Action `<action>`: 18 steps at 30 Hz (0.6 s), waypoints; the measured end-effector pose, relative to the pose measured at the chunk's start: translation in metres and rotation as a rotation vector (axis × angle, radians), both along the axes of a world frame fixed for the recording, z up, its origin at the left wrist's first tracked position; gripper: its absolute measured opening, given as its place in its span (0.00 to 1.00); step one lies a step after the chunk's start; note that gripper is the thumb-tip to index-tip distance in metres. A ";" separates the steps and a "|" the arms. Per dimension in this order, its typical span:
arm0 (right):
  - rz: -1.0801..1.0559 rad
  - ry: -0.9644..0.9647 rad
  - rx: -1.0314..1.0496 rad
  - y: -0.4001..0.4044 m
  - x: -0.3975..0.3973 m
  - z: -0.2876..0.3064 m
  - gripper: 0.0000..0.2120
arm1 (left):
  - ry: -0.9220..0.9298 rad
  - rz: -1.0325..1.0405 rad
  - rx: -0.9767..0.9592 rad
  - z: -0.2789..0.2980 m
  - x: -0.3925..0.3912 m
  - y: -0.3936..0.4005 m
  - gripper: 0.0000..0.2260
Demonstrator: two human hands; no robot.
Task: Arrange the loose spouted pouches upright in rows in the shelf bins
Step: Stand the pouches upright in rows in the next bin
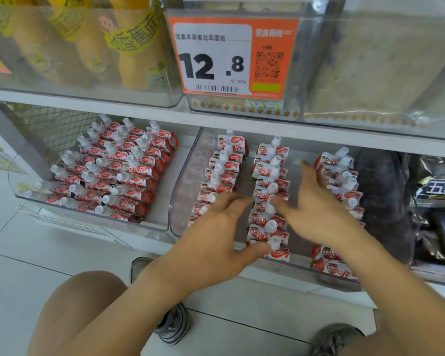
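Red-and-white spouted pouches with white caps stand in three rows inside a clear shelf bin (176, 199): a left row (220, 170), a middle row (270, 176) and a right row (341, 173). My left hand (216, 237) is spread over the near end of the left row, its thumb touching the front pouch (278, 253) of the middle row. My right hand (316, 209) lies flat with straight fingers between the middle and right rows. Neither hand grips a pouch. A second clear bin (88, 217) to the left holds several more rows of the same pouches (118, 170).
A shelf above carries clear bins of yellow packs (129, 47), bread packs (383, 73) and an orange price tag (231, 57). Dark packages (437, 196) sit right of the pouch bin. My knees and shoes are below, over a pale tiled floor (23, 253).
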State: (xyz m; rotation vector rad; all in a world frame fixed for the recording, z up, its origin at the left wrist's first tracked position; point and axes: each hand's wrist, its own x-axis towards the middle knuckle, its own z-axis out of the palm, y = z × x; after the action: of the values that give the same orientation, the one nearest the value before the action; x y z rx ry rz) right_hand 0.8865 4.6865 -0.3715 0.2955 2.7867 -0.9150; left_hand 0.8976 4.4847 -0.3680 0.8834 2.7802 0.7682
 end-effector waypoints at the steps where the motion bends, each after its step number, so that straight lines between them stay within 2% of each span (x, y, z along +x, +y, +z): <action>1: 0.008 -0.081 -0.039 0.003 0.010 -0.004 0.43 | -0.087 -0.009 0.032 0.005 -0.001 0.008 0.30; 3: -0.012 -0.164 -0.119 0.006 0.017 -0.011 0.42 | -0.230 -0.031 -0.003 0.012 -0.010 0.022 0.17; 5: -0.005 -0.197 -0.233 0.004 0.014 -0.017 0.31 | -0.483 -0.029 -0.051 0.011 -0.020 0.033 0.10; 7: 0.032 -0.190 -0.289 -0.001 0.012 -0.023 0.16 | -0.728 -0.019 0.012 0.007 -0.028 0.038 0.08; 9: 0.021 -0.223 -0.415 -0.002 0.012 -0.020 0.12 | -0.952 0.022 0.158 0.005 -0.033 0.036 0.10; 10: -0.004 -0.249 -0.503 -0.002 0.012 -0.015 0.10 | -1.002 0.065 0.194 0.005 -0.034 0.035 0.11; 11: -0.036 -0.282 -0.549 -0.001 0.010 -0.010 0.09 | -0.982 0.124 0.181 0.004 -0.038 0.037 0.14; 12: -0.072 -0.286 -0.567 0.000 0.003 -0.007 0.10 | -0.865 0.173 0.127 0.002 -0.044 0.041 0.21; 14: -0.179 -0.186 -0.489 0.000 -0.020 -0.004 0.29 | -0.630 0.260 0.127 -0.001 -0.057 0.059 0.26; 15: -0.272 -0.129 -0.472 0.000 -0.035 -0.011 0.33 | -0.602 0.323 0.182 -0.006 -0.065 0.069 0.26; 18: -0.480 -0.020 -0.638 -0.004 -0.068 -0.032 0.30 | -0.639 0.483 0.370 -0.022 -0.086 0.095 0.27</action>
State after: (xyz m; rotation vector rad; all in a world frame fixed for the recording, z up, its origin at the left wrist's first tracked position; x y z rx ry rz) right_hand 0.8190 4.6823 -0.4035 0.8634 2.2639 -1.8147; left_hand 0.8117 4.5794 -0.3903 -0.0495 2.2987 1.3750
